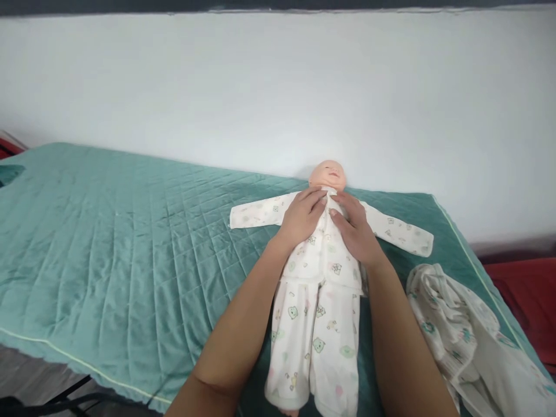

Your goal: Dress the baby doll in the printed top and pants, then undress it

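A baby doll [329, 175] lies on its back on a teal quilted bed cover [108, 231], head toward the wall. It wears a white printed top and trousers [319, 324], sleeves spread to both sides. My left hand [303, 214] rests on the doll's chest on the left of the top's front. My right hand [356, 229] rests on the chest on the right. The fingertips of both hands meet at the top's front opening just below the neck. Fingers are stretched and lie flat on the cloth.
A crumpled white printed cloth [460, 330] lies on the bed to the right of the doll. A white wall [278, 87] runs behind the bed. The bed's front edge [65, 356] is at lower left; a red surface [525, 295] lies beyond its right edge.
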The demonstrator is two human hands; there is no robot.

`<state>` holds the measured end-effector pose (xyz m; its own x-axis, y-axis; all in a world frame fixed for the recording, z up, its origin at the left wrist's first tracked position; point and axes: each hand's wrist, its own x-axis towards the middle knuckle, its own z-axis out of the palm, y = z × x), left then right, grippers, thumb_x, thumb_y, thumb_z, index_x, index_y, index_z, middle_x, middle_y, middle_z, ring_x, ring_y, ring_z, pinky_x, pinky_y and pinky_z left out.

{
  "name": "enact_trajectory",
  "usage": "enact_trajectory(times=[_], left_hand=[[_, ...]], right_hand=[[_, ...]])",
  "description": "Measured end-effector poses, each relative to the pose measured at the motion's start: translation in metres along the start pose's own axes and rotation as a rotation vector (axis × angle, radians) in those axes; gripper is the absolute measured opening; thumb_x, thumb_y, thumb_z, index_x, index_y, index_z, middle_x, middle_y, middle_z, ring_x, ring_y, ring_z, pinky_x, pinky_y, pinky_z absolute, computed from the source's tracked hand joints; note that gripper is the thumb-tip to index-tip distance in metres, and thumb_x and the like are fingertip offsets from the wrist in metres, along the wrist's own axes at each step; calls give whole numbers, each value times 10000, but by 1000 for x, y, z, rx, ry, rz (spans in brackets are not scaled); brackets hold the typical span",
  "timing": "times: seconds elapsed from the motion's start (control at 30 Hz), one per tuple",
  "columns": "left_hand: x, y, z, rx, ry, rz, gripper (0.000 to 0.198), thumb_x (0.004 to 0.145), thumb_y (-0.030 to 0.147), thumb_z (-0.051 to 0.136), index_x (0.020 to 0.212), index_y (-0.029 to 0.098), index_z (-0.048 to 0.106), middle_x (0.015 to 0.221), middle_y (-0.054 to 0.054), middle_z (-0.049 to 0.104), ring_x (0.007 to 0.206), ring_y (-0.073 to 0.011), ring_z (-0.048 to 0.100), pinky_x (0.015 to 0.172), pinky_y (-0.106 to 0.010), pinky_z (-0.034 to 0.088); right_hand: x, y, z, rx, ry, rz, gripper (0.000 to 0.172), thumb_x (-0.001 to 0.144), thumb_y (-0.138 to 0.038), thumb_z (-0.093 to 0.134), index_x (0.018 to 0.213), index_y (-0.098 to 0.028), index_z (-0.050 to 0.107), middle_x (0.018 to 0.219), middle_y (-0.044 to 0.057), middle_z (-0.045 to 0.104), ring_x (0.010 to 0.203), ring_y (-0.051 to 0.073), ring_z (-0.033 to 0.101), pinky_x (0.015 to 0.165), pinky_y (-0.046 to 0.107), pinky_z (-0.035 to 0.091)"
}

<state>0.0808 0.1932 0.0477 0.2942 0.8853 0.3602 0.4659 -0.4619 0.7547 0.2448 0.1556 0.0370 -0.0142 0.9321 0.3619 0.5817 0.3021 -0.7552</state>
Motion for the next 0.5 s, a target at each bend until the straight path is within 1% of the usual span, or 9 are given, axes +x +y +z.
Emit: enact_trajectory(times=[0.17, 0.33, 0.43, 0.5], left_hand=[[0, -1, 0, -2, -8, -4, 370, 1016, 327, 414, 1295, 235, 640, 1472, -34, 560, 1397, -200, 465, 1207, -383, 354], [1, 0, -2, 3, -28, 9, 382, 1021, 324, 397, 1318, 259, 629, 1482, -30, 548, 1411, -192, 448, 1213, -389, 339], [0, 0, -2, 4, -38, 17, 387, 1023, 316, 386, 1314, 262, 635, 1480, -35, 546, 1420, -195, 439, 1215, -396, 333], [0, 0, -1, -3, -30, 14, 376, 1019, 314, 394, 1290, 260, 649, 1468, -40, 555, 1417, -198, 444, 1211, -400, 338]], right_hand=[[2, 1, 0, -28, -21, 20, 480, 957, -570, 482, 1329, -285, 585, 1533, 78, 456, 1461, 261, 346, 1236, 510, 229], [3, 2, -1, -49, -65, 62, 545, 948, -608, 465, 1387, -298, 560, 1575, 70, 403, 1492, 275, 294, 1241, 528, 207], [3, 3, -1, -55, -82, 81, 551, 950, -596, 465, 1407, -299, 547, 1588, 69, 383, 1504, 281, 272, 1244, 538, 189], [3, 3, 0, -47, -63, 81, 531, 947, -583, 480, 1388, -298, 561, 1578, 71, 396, 1494, 285, 287, 1239, 544, 197]])
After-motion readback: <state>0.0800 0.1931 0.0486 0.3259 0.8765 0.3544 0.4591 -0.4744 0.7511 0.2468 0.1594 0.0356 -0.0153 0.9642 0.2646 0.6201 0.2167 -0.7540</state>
